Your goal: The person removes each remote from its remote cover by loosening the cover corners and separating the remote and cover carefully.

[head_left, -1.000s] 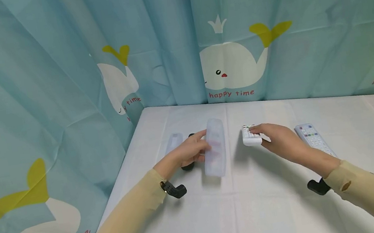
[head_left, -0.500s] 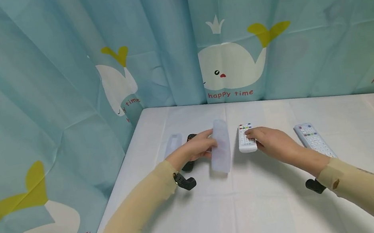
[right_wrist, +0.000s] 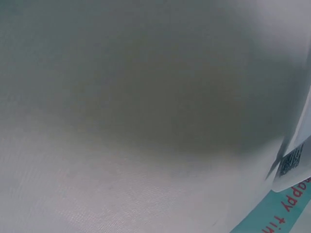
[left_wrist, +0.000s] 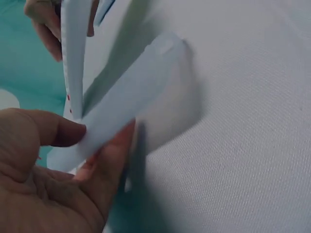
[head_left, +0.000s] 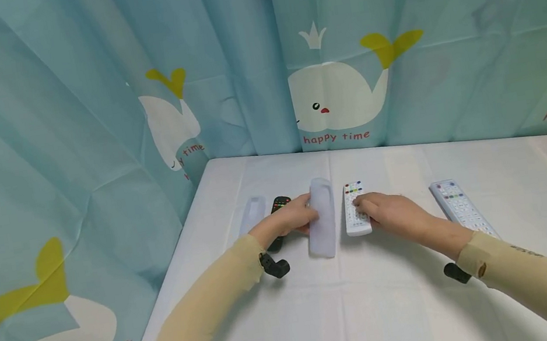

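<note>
Tilting over the bench [head_left: 380, 313], the clear cover [head_left: 321, 219] was in the left hand [head_left: 293, 215]. The thumb [left_wrist: 68, 132] was on one side of it and the fingers [left_wrist: 114, 153] were on the other, so they were close together with the cover pinched between them. It made a shadow on the bench.

Just to the right of the cover was the white remote [head_left: 356, 218], with its buttons up. A small gap showed between the two from the head view. The right hand [head_left: 395, 212] held the white remote, with its fingers bent onto the side and the buttons. The right wrist view showed mostly bench and shadow, so you could not see those fingers there.

By the left hand lay the black remote [head_left: 280, 202], partly hidden under it. Next to that, on the left, lay a second cover [head_left: 252, 216]. Past the right hand lay a third remote [head_left: 460, 207], buttons up, with the arm over its near end. Both arms had tan sleeves [head_left: 219, 302]. Behind the bench hung a blue curtain [head_left: 234, 52] with white whales [head_left: 342, 95] on it.
</note>
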Demonstrator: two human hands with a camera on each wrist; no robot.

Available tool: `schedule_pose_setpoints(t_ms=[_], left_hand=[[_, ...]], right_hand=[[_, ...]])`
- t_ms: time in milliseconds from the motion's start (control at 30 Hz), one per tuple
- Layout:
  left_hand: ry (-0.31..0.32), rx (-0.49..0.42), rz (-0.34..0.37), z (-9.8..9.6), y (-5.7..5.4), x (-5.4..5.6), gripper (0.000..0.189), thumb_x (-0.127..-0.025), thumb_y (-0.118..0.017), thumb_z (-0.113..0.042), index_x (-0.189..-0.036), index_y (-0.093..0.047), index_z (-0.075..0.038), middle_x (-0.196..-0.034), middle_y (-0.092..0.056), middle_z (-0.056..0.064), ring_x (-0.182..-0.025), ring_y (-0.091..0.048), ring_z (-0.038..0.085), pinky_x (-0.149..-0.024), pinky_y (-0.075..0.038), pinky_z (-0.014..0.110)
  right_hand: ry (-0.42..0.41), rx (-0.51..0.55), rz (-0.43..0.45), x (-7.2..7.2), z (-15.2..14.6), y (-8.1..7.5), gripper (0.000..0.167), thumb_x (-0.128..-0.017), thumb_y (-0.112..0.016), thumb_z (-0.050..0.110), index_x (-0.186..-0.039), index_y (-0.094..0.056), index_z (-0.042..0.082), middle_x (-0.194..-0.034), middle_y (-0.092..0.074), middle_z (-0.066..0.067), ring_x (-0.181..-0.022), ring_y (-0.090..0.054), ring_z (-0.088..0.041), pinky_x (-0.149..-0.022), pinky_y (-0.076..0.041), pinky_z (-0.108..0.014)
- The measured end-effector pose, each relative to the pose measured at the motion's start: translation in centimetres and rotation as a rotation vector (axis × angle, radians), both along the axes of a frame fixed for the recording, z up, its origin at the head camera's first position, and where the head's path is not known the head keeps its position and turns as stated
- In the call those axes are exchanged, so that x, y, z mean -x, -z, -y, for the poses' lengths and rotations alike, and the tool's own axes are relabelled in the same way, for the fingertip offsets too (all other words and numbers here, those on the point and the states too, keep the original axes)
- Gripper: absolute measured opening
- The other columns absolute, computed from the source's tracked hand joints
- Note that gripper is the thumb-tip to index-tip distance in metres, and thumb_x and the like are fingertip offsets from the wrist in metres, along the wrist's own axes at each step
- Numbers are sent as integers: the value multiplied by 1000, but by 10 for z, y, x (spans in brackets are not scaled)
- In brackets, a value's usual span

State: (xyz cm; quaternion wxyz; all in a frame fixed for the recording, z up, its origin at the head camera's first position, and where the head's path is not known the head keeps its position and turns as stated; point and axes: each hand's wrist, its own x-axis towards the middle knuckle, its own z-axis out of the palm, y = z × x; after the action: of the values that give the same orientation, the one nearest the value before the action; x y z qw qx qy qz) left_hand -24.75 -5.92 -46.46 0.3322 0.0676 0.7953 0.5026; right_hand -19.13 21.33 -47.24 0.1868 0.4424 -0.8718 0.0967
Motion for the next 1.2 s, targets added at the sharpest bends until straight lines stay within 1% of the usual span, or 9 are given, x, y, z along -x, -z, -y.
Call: schedule_pose_setpoints(t_ms=[67,133,200,333,467,633,867,1000,1200], left_hand=[[40,36,-51,-1,-1,-2,70,-95,-54,1,-159,-27,-4,-127,-57,21,-103,-65,31,-73,-60,41],[79,73,-105,-1,-3,-4,64,-96,-54,1,-156,-31,-2,-124,-59,21,-102,-66,32,-72,-61,43],[109,115,-150,-2,-4,-6,59,-98,-54,0,-153,-35,-2,-119,-60,20,-96,-67,29,-69,-61,40],[125,203,-196,-2,-8,-8,60,-100,-57,-5,-155,-33,-2,-116,-62,19,-79,-66,23,-61,-57,34],[111,253,-192,-2,-9,-9,67,-101,-59,-8,-159,-27,-1,-120,-62,22,-71,-65,22,-58,-56,33],[100,278,-185,-2,-8,-9,71,-101,-61,-11,-161,-23,-2,-121,-61,24,-70,-66,20,-59,-58,32],[103,281,-192,-1,-10,-11,70,-101,-63,-10,-159,-26,-1,-102,-64,17,-66,-66,20,-60,-58,31],[99,264,-185,0,-12,-14,67,-100,-64,-8,-157,-30,-2,-101,-63,15,-69,-66,20,-63,-59,32],[108,264,-199,2,-13,-16,67,-100,-64,-8,-158,-30,-3,-100,-62,14,-69,-67,20,-65,-60,32]], right_hand=[[-32,-19,-29,1,0,2,32,-83,-77,-5,-109,-59,1,-119,-67,-15,-109,-67,-33,-83,-59,-44],[-53,-43,-47,1,0,3,31,-83,-74,-6,-108,-59,0,-118,-67,-16,-109,-67,-33,-85,-58,-43],[-64,-68,-54,1,0,4,30,-83,-72,-7,-109,-58,-1,-119,-67,-16,-110,-66,-33,-86,-58,-43],[-67,-170,-82,-1,0,4,30,-85,-69,-8,-112,-56,-3,-122,-65,-18,-113,-65,-33,-90,-57,-41],[-75,-262,-124,-2,-1,5,32,-85,-70,-9,-113,-55,-3,-124,-65,-19,-115,-64,-32,-93,-55,-40],[-99,-325,-167,-2,-1,7,33,-84,-75,-9,-109,-55,-2,-123,-65,-18,-116,-64,-31,-93,-55,-39],[-148,-317,-216,0,-2,11,36,-78,-76,-10,-106,-56,-2,-119,-66,-18,-112,-65,-31,-89,-57,-39],[-167,-310,-235,0,-4,14,34,-77,-76,-9,-105,-57,0,-118,-66,-17,-111,-65,-31,-87,-58,-39],[-151,-342,-186,-2,-8,15,38,-80,-79,-8,-110,-59,3,-125,-65,-15,-117,-63,-31,-91,-56,-39]])
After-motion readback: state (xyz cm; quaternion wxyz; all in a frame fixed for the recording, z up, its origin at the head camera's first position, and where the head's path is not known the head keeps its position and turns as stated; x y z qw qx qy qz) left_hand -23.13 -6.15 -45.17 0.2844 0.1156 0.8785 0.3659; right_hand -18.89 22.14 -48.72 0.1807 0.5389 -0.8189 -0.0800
